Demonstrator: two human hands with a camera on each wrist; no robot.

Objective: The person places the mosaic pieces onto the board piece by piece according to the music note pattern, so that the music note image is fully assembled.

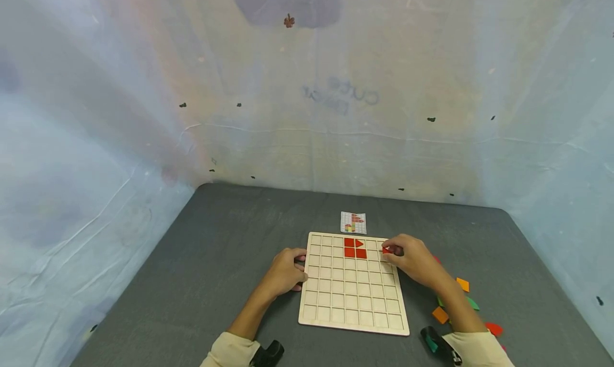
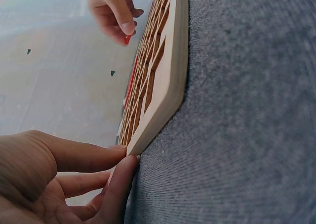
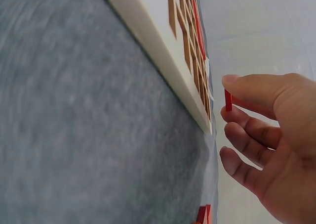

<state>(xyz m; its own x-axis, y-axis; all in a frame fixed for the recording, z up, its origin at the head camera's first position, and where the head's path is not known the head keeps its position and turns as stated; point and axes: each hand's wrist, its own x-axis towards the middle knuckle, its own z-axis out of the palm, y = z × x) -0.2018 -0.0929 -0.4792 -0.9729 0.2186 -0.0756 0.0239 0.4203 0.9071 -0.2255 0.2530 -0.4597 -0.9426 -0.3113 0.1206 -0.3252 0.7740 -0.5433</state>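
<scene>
A wooden grid board [image 1: 350,290] lies flat on the dark table. In its upper rows sit several red tiles [image 1: 355,252], squares and one triangle. My left hand [image 1: 283,271] is at the board's left edge; the left wrist view shows thumb and finger pinching the rim. Above the board's upper right part, my right hand [image 1: 410,258] pinches a small red piece [image 3: 228,100] between thumb and fingertip. The piece is seen edge-on in the right wrist view, so its full shape is hidden. It is held apart from the board there.
A small printed card [image 1: 353,223] with a coloured pattern lies just beyond the board. Right of the board, partly under my right forearm, are loose pieces: orange squares [image 1: 440,315], a green curved piece [image 1: 473,303] and a red one [image 1: 494,329]. A pale sheet [image 1: 336,159] hangs behind the table.
</scene>
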